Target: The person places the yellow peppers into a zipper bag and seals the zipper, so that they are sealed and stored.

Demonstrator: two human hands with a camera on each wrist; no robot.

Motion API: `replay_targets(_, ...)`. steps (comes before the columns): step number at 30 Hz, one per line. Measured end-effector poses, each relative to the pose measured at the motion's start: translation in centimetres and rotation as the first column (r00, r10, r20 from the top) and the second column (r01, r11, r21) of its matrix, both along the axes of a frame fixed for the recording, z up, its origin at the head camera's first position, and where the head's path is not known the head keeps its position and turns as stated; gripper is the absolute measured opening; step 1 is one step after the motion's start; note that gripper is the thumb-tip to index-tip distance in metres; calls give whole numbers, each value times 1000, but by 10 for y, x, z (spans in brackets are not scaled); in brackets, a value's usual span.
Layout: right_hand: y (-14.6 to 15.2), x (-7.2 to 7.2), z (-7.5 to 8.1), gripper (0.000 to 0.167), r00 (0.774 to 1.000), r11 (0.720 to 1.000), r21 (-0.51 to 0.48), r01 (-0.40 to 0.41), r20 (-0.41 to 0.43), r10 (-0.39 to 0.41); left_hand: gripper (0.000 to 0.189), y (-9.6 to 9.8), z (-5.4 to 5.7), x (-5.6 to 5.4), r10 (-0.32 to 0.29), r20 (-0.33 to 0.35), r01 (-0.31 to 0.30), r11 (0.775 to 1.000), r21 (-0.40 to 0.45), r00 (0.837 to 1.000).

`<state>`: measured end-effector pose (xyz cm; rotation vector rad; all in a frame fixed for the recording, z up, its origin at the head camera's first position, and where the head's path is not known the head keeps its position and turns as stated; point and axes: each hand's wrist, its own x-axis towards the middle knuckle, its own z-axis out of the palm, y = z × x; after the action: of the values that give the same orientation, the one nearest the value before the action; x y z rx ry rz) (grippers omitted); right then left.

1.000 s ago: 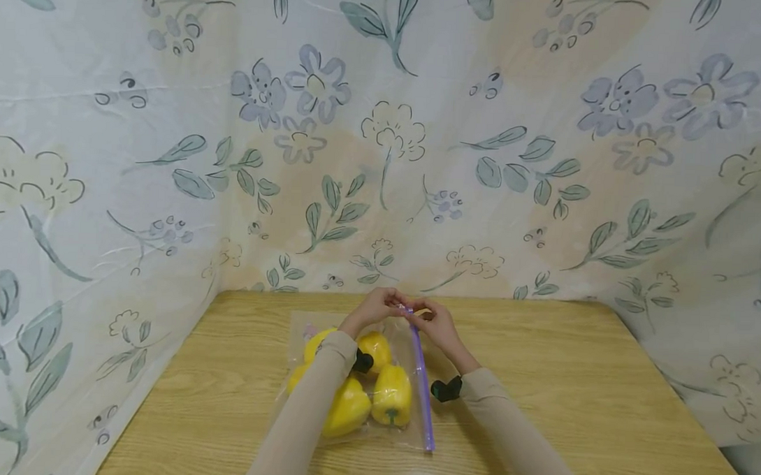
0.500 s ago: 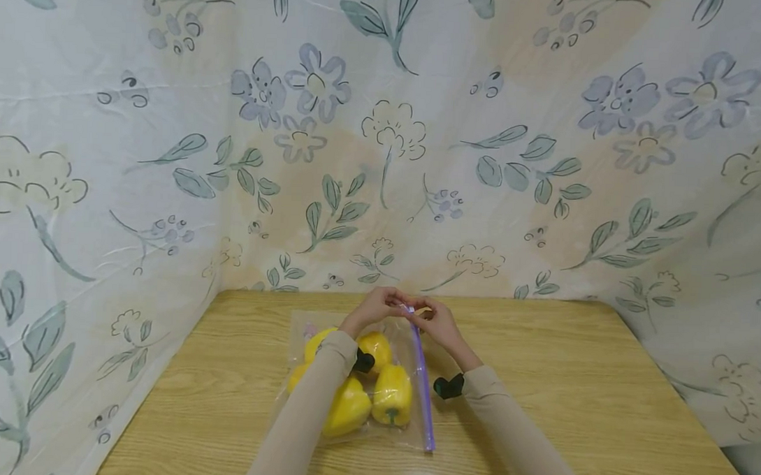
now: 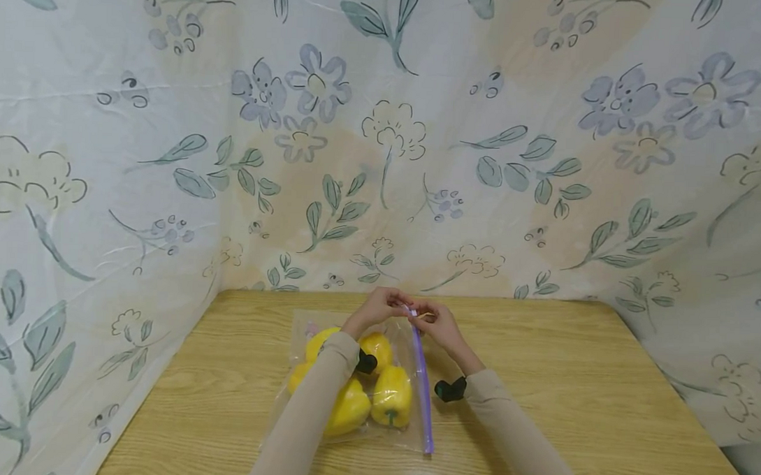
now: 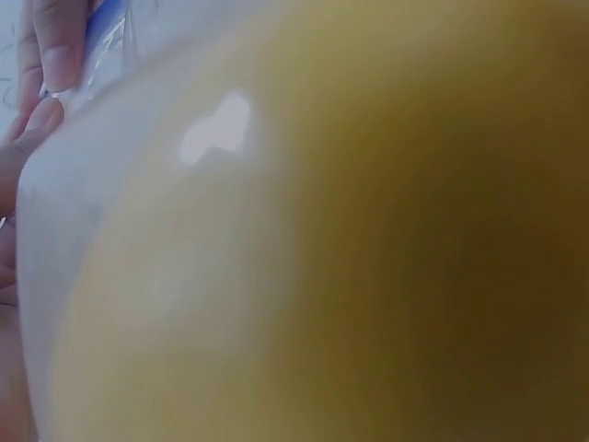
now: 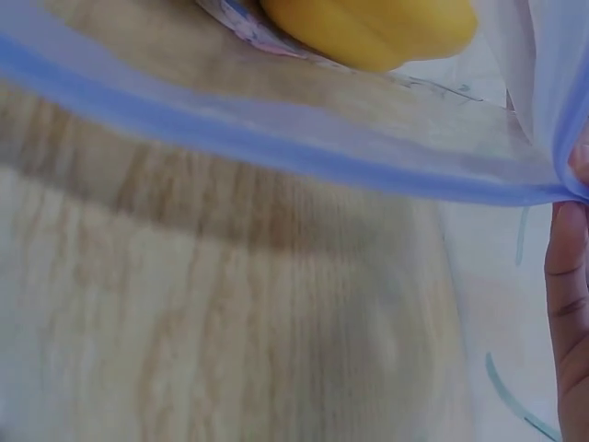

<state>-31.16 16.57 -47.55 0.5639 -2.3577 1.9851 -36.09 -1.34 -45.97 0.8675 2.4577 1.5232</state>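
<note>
A clear zip bag (image 3: 302, 324) lies on the table with several yellow bell peppers (image 3: 392, 397) inside. Its purple zip strip (image 3: 421, 389) runs along the right side. At the strip's far end, my left hand (image 3: 378, 310) pinches the bag's corner. My right hand (image 3: 440, 326) pinches the strip right beside it, the fingertips of both hands close together. A small white piece (image 3: 413, 313) shows between them. In the left wrist view a blurred pepper (image 4: 202, 249) fills most of the frame. The right wrist view shows the strip (image 5: 276, 161) leading to fingers (image 5: 569, 267).
The wooden table (image 3: 570, 384) extends on both sides of the bag. Floral cloth (image 3: 383, 161) hangs behind it and at the sides. Dark wrist-worn devices sit under both sleeves, the right one (image 3: 451, 389) just right of the strip.
Both hands have shifted very slightly to the right along with the strip's far end. The pinch stays at the same corner and the peppers lie nearly as before.
</note>
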Motion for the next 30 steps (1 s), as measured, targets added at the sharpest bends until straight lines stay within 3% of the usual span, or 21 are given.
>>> replay_targets(10,2,8,-3,29,1000,1000,10,-2,0,2,20,1,-3,-2,-62,-66,64,998,17,996)
replay_targets(13,2,10,-5,29,1000,1000,18,-2,-5,2,18,1,-3,-2,-54,-80,55,998,7,995)
replay_targets(20,1,17,-8,36,1000,1000,7,-7,-10,7,16,0,-3,1,-31,-27,30,999,-17,999)
replay_targets(30,0,28,-10,35,999,1000,-8,12,-37,-12,18,2,-5,1,-38,-20,37,999,-15,999)
